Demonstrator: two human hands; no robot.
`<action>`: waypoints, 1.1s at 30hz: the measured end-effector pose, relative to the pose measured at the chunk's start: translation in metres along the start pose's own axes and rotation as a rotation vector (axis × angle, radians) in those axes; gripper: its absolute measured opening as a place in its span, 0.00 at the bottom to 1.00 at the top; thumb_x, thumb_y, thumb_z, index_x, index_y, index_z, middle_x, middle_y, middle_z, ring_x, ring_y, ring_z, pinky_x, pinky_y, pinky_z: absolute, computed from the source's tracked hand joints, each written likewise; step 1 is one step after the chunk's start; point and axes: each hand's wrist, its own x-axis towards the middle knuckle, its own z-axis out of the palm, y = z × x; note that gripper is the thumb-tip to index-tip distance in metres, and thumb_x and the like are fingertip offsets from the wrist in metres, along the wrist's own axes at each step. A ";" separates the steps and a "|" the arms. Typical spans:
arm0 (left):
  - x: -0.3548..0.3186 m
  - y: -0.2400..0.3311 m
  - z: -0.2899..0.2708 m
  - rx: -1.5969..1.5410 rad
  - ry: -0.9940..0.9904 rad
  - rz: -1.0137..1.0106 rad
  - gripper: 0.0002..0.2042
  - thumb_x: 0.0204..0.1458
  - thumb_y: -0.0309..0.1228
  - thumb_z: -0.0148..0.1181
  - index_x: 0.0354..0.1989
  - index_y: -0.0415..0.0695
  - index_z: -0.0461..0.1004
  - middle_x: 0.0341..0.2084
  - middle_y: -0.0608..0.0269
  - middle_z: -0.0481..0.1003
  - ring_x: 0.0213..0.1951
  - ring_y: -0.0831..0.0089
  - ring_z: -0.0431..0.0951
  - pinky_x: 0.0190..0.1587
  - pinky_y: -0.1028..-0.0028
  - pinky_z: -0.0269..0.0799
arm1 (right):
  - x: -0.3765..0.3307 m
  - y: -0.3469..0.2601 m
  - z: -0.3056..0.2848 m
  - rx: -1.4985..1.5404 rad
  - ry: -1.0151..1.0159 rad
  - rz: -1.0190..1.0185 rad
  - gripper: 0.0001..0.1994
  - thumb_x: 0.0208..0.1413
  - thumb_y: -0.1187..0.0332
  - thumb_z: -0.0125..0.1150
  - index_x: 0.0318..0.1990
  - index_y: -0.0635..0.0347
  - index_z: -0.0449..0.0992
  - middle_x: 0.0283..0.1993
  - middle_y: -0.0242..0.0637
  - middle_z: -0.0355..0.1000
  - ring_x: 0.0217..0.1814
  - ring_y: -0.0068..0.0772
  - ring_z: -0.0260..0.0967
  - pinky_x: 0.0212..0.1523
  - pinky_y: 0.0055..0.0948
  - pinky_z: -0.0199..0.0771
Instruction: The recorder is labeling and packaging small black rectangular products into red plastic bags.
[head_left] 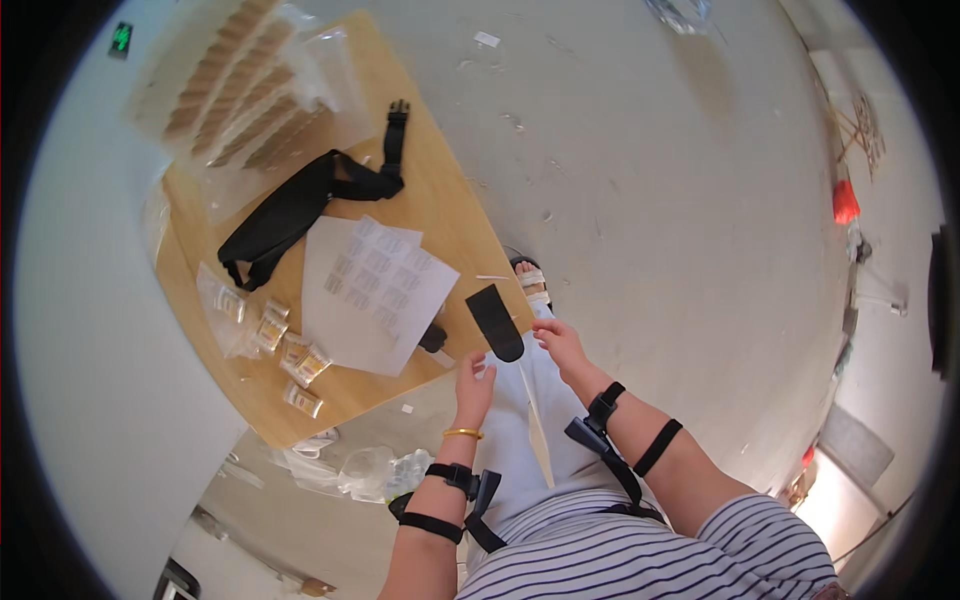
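My left hand (473,385) hovers over my lap with its fingers together, beside the table's near edge. My right hand (560,342) is a little farther out, its fingertips at the lower end of a flat black piece (494,320) that leans off the wooden table (440,190). A thin pale strip (536,420) runs down my lap between the two hands. I cannot tell whether either hand actually grips the strip or the black piece. Both forearms wear black straps, and the left wrist carries a gold bangle.
On the table lie white label sheets (375,290), a black strap bag (290,205), several small clear packets (290,350) and clear bags of brown items (250,95). Crumpled plastic bags (350,470) sit on the floor under the table's corner. A sandalled foot (530,280) rests on the grey floor.
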 end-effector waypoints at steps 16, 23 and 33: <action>0.021 0.034 0.047 -0.292 0.142 -0.414 0.17 0.53 0.32 0.57 0.48 0.38 0.64 0.41 0.60 0.70 0.44 0.72 0.71 0.46 0.75 0.68 | 0.018 0.013 0.013 -0.017 -0.143 0.045 0.13 0.53 0.72 0.58 0.46 0.65 0.74 0.42 0.37 0.73 0.43 0.26 0.68 0.44 0.24 0.68; 0.053 0.020 0.034 -0.686 0.119 -0.561 0.14 0.59 0.37 0.49 0.47 0.40 0.69 0.42 0.61 0.73 0.43 0.71 0.73 0.47 0.72 0.69 | 0.023 0.013 0.032 0.192 -0.118 0.104 0.11 0.54 0.71 0.57 0.43 0.64 0.76 0.38 0.34 0.73 0.39 0.24 0.68 0.40 0.24 0.68; 0.052 0.017 0.029 -0.781 -0.027 -0.618 0.14 0.58 0.37 0.53 0.48 0.43 0.69 0.42 0.61 0.74 0.47 0.67 0.73 0.52 0.67 0.67 | 0.027 0.014 0.058 0.950 0.140 0.361 0.08 0.51 0.70 0.61 0.38 0.63 0.76 0.32 0.36 0.74 0.32 0.28 0.71 0.34 0.27 0.72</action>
